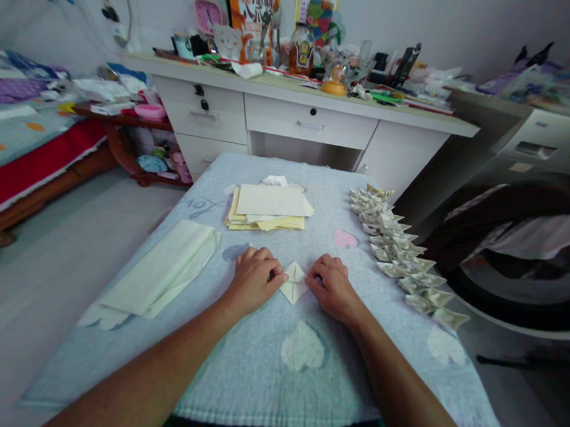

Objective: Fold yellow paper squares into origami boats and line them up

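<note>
A person's left hand (259, 277) and right hand (333, 284), slightly apart, pinch the side corners of a folded paper diamond (294, 284) just below the frame's centre, atop a cloth-covered counter (252, 382); a paper stack (270, 201) lies at centre, pale folded sheets (162, 266) at left, and boat-like paper folds (400, 250) at right

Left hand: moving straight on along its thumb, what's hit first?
The folded paper: the left hand already appears to touch its left corner. Beyond it, roughly in line, is the right hand, though one view leaves depth uncertain.
</note>
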Tool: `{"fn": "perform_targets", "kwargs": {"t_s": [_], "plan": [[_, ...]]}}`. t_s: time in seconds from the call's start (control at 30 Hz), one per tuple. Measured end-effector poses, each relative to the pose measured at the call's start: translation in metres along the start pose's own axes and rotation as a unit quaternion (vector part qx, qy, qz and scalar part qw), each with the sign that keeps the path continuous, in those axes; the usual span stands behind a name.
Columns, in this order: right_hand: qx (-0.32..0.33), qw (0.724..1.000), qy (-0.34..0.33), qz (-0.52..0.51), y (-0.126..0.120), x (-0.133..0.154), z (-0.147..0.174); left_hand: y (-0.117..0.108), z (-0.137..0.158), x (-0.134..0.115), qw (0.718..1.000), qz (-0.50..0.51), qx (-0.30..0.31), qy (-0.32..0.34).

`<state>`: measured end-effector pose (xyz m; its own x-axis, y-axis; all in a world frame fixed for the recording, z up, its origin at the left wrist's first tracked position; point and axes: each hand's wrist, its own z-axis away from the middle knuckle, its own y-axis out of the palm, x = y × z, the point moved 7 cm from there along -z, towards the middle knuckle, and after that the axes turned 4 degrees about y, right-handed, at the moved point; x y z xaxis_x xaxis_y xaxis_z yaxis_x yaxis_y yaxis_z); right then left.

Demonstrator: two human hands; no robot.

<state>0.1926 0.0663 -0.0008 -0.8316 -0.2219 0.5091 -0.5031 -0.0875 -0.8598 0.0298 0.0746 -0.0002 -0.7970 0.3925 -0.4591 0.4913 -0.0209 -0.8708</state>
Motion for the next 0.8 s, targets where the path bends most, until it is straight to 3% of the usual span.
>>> {"fn": "perform_targets", "kwargs": {"t_s": [0.57,0.8], "plan": [[-0.027,0.995,0.016,0.091,0.0075,0.0013,-0.0040,0.0049,-0.0004,0.0022,1.000,-0.023,-0.006,0.016],[-0.043,0.997,0.000,0.060,0.0024,0.0058,-0.0005,0.0065,-0.0005,0.0001,0.999,-0.047,0.000,0.012]]}}
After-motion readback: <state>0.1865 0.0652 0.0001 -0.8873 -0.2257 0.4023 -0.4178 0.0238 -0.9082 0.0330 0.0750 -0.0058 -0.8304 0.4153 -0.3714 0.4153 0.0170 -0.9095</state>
